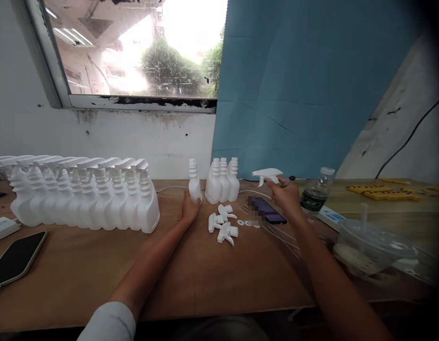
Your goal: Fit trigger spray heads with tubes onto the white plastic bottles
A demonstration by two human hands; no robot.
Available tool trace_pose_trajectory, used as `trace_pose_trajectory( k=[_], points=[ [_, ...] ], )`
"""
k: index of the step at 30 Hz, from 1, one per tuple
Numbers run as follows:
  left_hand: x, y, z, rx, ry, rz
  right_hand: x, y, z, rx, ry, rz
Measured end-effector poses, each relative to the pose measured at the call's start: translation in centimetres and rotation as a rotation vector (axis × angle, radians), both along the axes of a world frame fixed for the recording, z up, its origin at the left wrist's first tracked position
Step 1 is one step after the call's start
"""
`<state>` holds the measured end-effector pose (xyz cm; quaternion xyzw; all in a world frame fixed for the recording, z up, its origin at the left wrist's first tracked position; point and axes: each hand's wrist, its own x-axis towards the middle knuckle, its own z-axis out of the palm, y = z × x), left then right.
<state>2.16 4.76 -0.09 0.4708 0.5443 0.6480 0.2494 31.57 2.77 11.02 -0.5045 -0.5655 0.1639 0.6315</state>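
Observation:
My left hand [190, 207] is wrapped around the lower part of a white plastic bottle [194, 182] with no spray head on it. In my right hand [286, 195] is a white trigger spray head [268, 174], raised above the table; its lower end is hidden by my fingers. Between my hands stand 3 more topless white bottles [223, 182], close together. Loose trigger spray heads [227, 232] lie in front of them, beside small white rings [247, 223] and thin white tubes [281, 237].
A tight row of several bottles with spray heads [80, 194] fills the left. Phones lie at the left [18, 258] and centre right [271, 211]. A drink bottle [314, 193] and a lidded plastic cup [371, 246] stand at the right on the brown table [176, 293].

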Motion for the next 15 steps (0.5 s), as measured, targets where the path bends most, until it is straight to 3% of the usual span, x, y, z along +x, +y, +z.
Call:
trace_pose_trajectory(
  k=[7, 15],
  points=[
    [1.5, 1.5, -0.2, 0.039, 0.093, -0.082, -0.5, 1.5, -2.7, -0.071, -0.046, -0.055],
    [1.7, 0.7, 0.4, 0.075, -0.036, -0.190, -1.3, 2.8, -5.3, -0.240, -0.041, 0.039]
  ],
)
